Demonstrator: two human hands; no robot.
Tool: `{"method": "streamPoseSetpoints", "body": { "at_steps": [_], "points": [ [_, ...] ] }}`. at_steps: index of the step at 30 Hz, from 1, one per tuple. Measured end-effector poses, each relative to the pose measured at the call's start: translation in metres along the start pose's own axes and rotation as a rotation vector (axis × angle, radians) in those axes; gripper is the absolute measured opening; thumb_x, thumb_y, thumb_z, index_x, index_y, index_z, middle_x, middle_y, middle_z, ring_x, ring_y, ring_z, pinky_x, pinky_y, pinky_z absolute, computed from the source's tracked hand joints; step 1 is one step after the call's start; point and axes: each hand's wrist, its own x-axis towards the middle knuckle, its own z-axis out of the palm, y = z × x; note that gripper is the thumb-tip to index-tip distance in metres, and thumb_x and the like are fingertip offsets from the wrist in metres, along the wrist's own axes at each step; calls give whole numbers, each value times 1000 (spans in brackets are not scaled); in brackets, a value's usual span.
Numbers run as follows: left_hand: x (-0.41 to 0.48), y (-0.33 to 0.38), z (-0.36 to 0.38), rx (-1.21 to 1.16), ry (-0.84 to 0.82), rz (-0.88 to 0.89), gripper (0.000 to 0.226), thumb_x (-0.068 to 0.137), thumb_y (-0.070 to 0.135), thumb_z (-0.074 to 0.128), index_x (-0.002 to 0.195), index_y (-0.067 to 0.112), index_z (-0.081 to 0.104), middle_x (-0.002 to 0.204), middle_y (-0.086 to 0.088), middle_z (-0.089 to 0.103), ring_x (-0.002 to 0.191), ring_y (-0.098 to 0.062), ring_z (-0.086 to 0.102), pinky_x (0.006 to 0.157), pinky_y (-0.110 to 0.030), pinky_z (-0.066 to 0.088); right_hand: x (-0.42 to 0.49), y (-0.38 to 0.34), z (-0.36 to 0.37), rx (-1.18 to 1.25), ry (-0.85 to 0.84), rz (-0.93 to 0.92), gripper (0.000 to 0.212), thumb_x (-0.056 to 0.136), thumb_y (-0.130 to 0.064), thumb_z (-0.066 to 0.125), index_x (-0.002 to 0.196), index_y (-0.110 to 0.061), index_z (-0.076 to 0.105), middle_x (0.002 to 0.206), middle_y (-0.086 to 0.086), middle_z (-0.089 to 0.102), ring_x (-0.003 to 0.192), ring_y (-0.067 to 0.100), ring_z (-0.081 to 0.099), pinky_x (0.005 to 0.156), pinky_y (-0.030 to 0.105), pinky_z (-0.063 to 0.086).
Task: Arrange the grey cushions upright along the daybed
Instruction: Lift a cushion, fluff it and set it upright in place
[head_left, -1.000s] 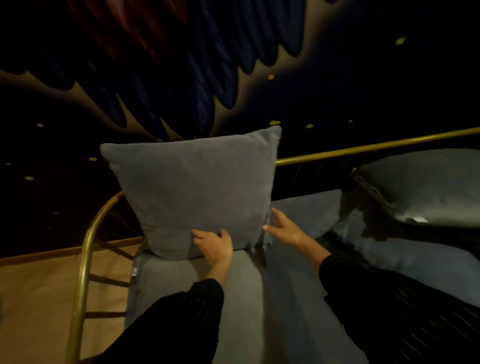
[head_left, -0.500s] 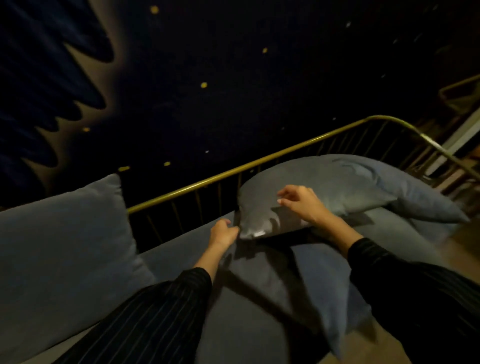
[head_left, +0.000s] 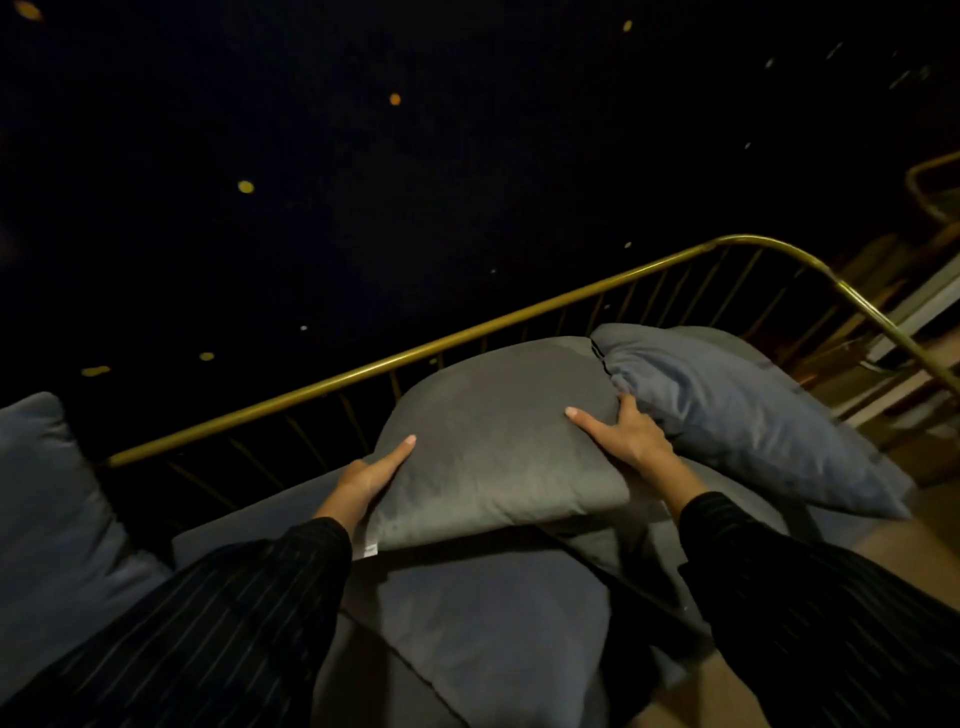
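While both hands grip cushion (head_left: 498, 457): left hand (head_left: 363, 480) at its 8 o'clock edge, right hand (head_left: 626, 439) at 3 o'clock, cushion tilted

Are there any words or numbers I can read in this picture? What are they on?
None can be read.
A small white tag hangs at the near corner of the grey cushion held between the left hand and the right hand: too small and blurred to read.
The gold dots on the dark wall are spots, not letters.
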Motion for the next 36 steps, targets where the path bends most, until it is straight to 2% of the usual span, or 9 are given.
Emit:
{"method": "streamPoseSetpoints", "body": {
  "at_steps": [5,8,11,16,21,25,28,30,36],
  "points": [
    [-7,-14,5,-163,-30,26,73,60,53,86,112,6,64,96,-9,73,81,-26,72,60,-29,55,-4,-1,0,59,8,-16,120,56,-89,53,151,-25,17,150,13,40,132,38,44,106,52,40],
    [-15,-19,6,-174,33,84,83,48,58,88,110,7,67,98,-7,74,85,-26,72,74,-34,59,-14,5,-4,164,16,-35,132,41,-94,54,149,-25,23,147,8,45,128,35,49,103,52,44],
    [-31,-21,0,-115,118,140,101,34,73,83,111,9,67,103,-7,72,91,-28,70,90,-43,57,-32,11,-6,258,52,-55,113,56,-78,68,145,-20,31,144,7,48,126,32,52,103,50,45],
    [-58,-37,-25,47,271,218,103,33,86,71,104,11,69,102,-6,73,95,-31,69,89,-44,56,-76,25,12,452,117,-70,90,64,-53,81,136,-15,42,133,8,55,112,27,57,97,41,48],
    [-81,-90,-57,71,380,197,91,50,78,74,111,11,69,108,-9,70,99,-34,66,77,-37,50,-125,40,57,540,110,-66,91,49,-67,80,122,-25,45,124,6,60,108,26,60,96,44,50],
    [-75,-146,-71,-57,189,136,107,36,73,83,121,12,60,111,-5,69,97,-30,68,82,-39,56,-138,51,74,320,94,4,87,50,-84,63,114,-30,38,123,8,59,111,34,59,96,47,48],
    [-64,-147,-77,-131,-117,73,110,30,51,95,126,11,61,109,-10,75,94,-31,73,78,-41,58,-126,56,66,325,15,58,81,60,-76,67,113,-22,36,126,11,57,113,34,58,96,42,47],
    [-56,-134,-84,-162,-242,6,100,40,49,94,126,9,62,112,-15,74,101,-35,71,87,-45,56,-113,53,60,395,-30,66,84,67,-65,72,125,-15,39,131,11,55,117,32,56,95,35,44],
    [-50,-98,-67,-220,-178,22,72,61,51,87,121,15,66,110,-13,75,100,-36,72,92,-50,54,-71,42,60,710,-192,-64,76,63,-40,87,125,-13,51,119,7,66,99,20,67,77,33,58]
  ]
}}
